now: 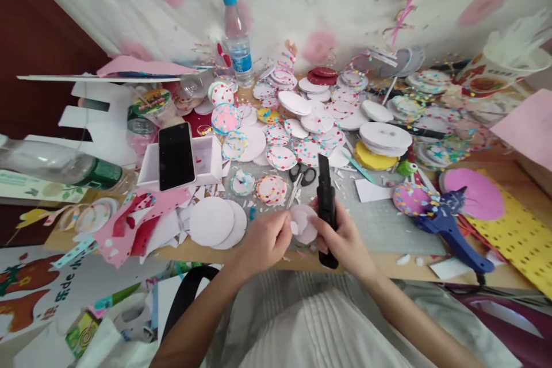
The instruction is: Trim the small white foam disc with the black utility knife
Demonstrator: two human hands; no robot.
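My right hand is wrapped round a black stapler-like tool, held upright near the table's front edge. My left hand pinches a small pale pink paper piece against the tool. Both hands hover just above the grey cutting mat. White paper discs lie just left of my left hand. Black-handled scissors rest on the table behind my hands.
Many dotted paper discs cover the table's middle and back. A phone lies on a white box at left. A water bottle stands at the back. A blue glue gun and yellow perforated sheet lie at right.
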